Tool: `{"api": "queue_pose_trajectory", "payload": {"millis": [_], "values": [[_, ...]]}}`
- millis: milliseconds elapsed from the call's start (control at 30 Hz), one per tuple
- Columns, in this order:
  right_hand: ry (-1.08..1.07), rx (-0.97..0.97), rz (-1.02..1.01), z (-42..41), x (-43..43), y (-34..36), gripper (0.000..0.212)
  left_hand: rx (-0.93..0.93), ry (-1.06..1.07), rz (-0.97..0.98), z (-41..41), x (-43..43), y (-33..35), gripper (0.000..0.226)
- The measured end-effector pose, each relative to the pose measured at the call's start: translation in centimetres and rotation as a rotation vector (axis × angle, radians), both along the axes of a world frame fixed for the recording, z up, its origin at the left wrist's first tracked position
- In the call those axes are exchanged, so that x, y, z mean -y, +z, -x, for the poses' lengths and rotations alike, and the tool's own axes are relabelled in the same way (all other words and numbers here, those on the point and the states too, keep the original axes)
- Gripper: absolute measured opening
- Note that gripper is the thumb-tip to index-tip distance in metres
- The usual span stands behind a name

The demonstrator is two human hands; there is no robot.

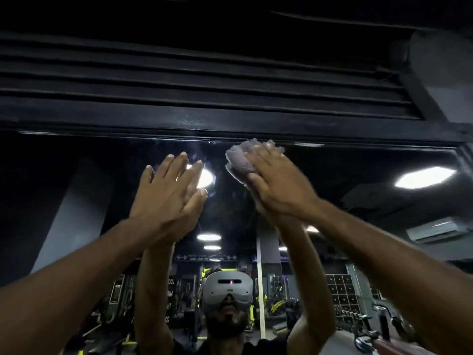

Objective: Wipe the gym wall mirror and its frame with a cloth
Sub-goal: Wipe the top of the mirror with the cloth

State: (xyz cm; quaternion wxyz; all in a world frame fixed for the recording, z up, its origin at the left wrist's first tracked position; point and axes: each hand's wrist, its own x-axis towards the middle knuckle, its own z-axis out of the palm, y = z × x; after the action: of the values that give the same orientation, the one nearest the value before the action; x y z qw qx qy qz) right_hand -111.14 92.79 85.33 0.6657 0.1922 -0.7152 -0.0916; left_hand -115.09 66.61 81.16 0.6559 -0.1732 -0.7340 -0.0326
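Observation:
The wall mirror fills the lower half of the view, and its black top frame runs across just above my hands. My right hand presses a bunched grey cloth flat against the glass just under the top frame, with the fingers spread over the cloth. My left hand lies flat on the mirror to the left of the cloth, fingers straight and holding nothing. Both arms reach upward, and their reflections meet them at the glass.
Black horizontal slats cover the wall above the frame, and a dark pillar stands at the upper right. The mirror reflects ceiling lights, an air conditioner, gym machines and the person with a headset.

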Motion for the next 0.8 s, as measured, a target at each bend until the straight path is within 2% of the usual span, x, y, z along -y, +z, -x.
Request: {"api": "queue_pose_trajectory", "payload": {"millis": [33, 100, 167, 233, 300, 367, 400, 433, 500, 533, 567, 600, 667, 733, 767, 800], "values": [[0.029, 0.000, 0.042, -0.5, -1.6, 0.1, 0.056, 0.006, -0.003, 0.003, 0.1, 0.4, -0.4, 0.072], [0.130, -0.074, 0.374, -0.7, -4.5, 0.3, 0.057, 0.020, -0.008, 0.021, 0.1, 0.9, -1.4, 0.073], [0.006, -0.137, 0.649, -0.2, -3.2, -1.6, 0.060, 0.030, -0.015, 0.031, 0.2, 1.1, -2.4, 0.075], [-0.089, -0.124, 0.590, 0.7, 1.3, -5.2, 0.057, 0.045, -0.027, 0.035, 0.4, 1.1, -3.1, 0.075], [0.014, -0.015, 0.330, 0.7, 4.4, -9.0, 0.057, 0.055, -0.042, 0.042, 0.4, 1.3, -3.9, 0.074], [0.006, 0.070, 0.151, -0.7, 3.0, -10.7, 0.058, 0.068, -0.052, 0.057, 0.5, 1.6, -5.1, 0.073], [0.002, 0.076, 0.151, -0.8, 1.0, -10.5, 0.058, 0.073, -0.052, 0.070, 0.5, 1.7, -5.8, 0.073], [0.026, 0.052, 0.241, -1.1, -0.8, -10.0, 0.057, 0.081, -0.045, 0.087, 0.6, 1.9, -6.6, 0.072], [0.105, -0.028, 0.601, -1.5, -2.5, -9.6, 0.054, 0.093, -0.030, 0.121, 0.7, 2.4, -8.0, 0.071], [0.129, -0.061, 0.713, -1.1, -1.5, -10.4, 0.052, 0.090, -0.032, 0.133, 0.7, 2.5, -8.7, 0.071], [0.134, -0.067, 0.721, -0.6, 0.4, -11.7, 0.050, 0.089, -0.038, 0.145, 0.7, 2.6, -9.3, 0.072], [0.135, -0.027, 0.646, -0.1, 2.4, -13.9, 0.049, 0.101, -0.047, 0.155, 0.7, 2.7, -9.9, 0.073], [0.056, 0.130, 0.396, -0.3, 5.1, -18.6, 0.056, 0.124, -0.070, 0.159, 0.6, 2.7, -10.8, 0.074], [-0.002, 0.175, 0.240, -1.2, 3.1, -20.4, 0.061, 0.136, -0.070, 0.169, 0.5, 2.7, -11.7, 0.076], [0.001, 0.155, 0.285, -1.3, 1.5, -20.3, 0.062, 0.142, -0.060, 0.182, 0.6, 3.0, -12.0, 0.077], [0.025, 0.108, 0.421, -1.2, 0.2, -20.0, 0.059, 0.146, -0.051, 0.190, 0.6, 3.2, -12.1, 0.078]]}}
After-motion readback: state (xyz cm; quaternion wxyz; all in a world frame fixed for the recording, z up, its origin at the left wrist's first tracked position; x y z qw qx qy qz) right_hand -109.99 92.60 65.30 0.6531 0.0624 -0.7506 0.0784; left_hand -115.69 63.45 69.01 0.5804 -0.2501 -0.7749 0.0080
